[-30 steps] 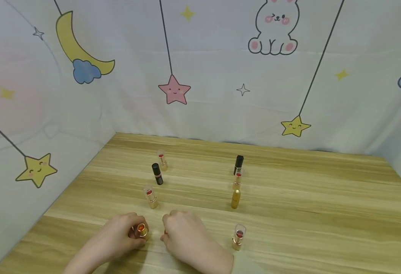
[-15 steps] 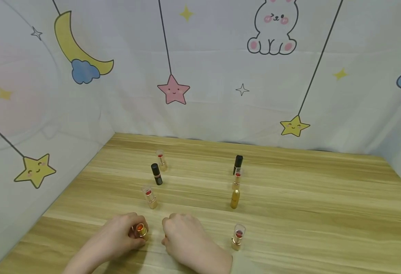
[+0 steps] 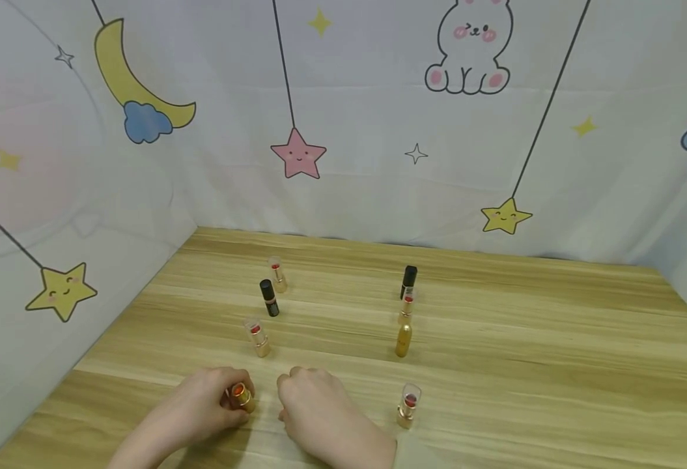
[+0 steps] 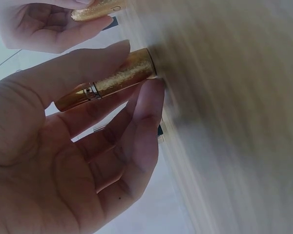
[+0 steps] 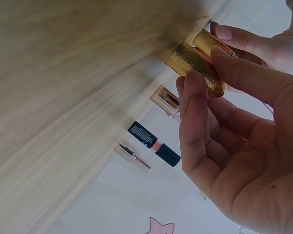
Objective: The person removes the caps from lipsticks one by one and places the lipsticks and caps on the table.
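Observation:
My left hand [image 3: 202,400] pinches an uncapped gold lipstick [image 3: 243,398] between thumb and fingers, its orange-red tip showing in the head view. In the left wrist view the textured gold base of this lipstick [image 4: 124,75] is right at the table surface. Just to the right, my right hand [image 3: 325,410] holds a rounded gold lipstick cap [image 5: 193,63], which the back of the hand hides in the head view. A small gap separates the two hands. Beyond the left hand stands a clear-capped lipstick [image 3: 258,340].
Farther back on the left stand a black tube [image 3: 269,298] and another clear-capped lipstick [image 3: 279,276]. On the right are a black tube [image 3: 409,283], a clear-capped lipstick [image 3: 406,311], a gold tube [image 3: 404,341] and a nearer clear-capped lipstick [image 3: 406,410]. A printed cloth [image 3: 366,195] borders the wooden table [image 3: 531,365].
The lipstick in my left hand leans slightly more to the left. My right hand has shifted a little nearer, and the bit of gold once visible by its fingers is hidden.

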Available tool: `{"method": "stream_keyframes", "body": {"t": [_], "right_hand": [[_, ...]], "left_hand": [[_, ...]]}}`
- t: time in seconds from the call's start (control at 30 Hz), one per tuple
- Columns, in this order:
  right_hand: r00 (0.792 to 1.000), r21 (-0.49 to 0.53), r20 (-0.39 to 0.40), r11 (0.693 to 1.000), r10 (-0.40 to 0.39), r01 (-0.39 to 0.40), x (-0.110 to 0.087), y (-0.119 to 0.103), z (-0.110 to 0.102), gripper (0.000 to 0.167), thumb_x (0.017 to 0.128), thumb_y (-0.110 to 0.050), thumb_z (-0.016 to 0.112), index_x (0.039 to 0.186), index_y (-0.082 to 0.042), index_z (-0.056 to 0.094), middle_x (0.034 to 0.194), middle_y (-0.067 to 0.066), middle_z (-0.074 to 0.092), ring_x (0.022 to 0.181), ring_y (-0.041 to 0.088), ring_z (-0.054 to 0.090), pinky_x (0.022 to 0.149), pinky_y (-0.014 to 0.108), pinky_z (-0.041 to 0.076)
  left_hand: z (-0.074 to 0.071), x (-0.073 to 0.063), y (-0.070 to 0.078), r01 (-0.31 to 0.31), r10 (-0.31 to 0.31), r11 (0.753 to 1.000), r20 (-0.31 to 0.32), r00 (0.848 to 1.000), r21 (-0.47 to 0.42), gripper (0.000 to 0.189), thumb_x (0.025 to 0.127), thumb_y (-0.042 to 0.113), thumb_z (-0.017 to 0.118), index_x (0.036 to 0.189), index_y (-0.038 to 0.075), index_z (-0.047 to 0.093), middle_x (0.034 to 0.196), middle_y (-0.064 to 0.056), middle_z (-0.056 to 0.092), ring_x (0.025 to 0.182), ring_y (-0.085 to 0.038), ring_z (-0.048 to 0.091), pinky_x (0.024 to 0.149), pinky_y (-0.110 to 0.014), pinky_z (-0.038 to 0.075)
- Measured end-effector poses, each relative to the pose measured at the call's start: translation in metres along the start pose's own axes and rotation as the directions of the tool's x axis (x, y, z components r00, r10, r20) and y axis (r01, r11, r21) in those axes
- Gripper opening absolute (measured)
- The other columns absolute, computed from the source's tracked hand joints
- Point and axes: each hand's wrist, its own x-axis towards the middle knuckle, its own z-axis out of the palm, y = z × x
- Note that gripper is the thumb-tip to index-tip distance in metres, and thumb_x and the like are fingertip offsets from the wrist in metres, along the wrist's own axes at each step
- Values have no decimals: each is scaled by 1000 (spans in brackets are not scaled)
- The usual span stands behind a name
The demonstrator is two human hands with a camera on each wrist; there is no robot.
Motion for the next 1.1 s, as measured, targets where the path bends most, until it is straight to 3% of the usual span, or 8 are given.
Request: {"method": "stream_keyframes", "body": {"t": [0.37, 0.53, 0.67, 0.97, 1.1], "right_hand": [[1000, 20, -5, 999, 30, -30, -1, 0, -2, 19, 77, -25, 78, 76, -16, 61, 68, -7, 55, 63, 8, 54, 54, 22, 41], [998, 4, -52, 999, 42, -42, -2, -1, -7, 32, 79, -46, 74, 78, -17, 62, 66, -8, 52, 59, 7, 50, 51, 22, 38], [995, -12, -86, 999, 44, -45, -2, -1, -14, 43, 82, -58, 64, 81, -16, 64, 67, -7, 55, 59, 7, 52, 51, 22, 39], [990, 27, -122, 997, 72, -70, 1, -2, -22, 35, 85, -49, 66, 81, -14, 65, 68, -4, 58, 61, 10, 56, 52, 25, 41], [986, 36, -143, 996, 81, -76, 5, -3, -23, 33, 86, -47, 66, 78, -16, 63, 67, -6, 56, 59, 8, 53, 50, 23, 38]], "left_hand": [[-3, -4, -1, -22, 22, 1000, -15, 1000, 7, 27, 67, 13, 81, 80, 25, 62, 71, 16, 57, 65, 6, 48, 58, -19, 41], [-5, -7, -4, -45, 47, 998, -43, 998, 38, 28, 65, 7, 78, 82, 23, 63, 73, 14, 58, 66, 5, 48, 57, -19, 40], [-6, -9, -5, -29, 31, 999, -45, 998, 43, 28, 65, 4, 75, 83, 22, 63, 72, 14, 56, 66, 5, 47, 57, -19, 39], [-10, -8, -6, 12, -11, 999, -49, 999, 31, 22, 74, 1, 65, 89, 18, 67, 72, 12, 57, 65, 4, 47, 57, -20, 41], [-13, -7, -5, 63, -62, 998, -66, 996, 10, 13, 80, 8, 66, 89, 18, 67, 72, 11, 59, 65, 2, 50, 59, -21, 42]]}}
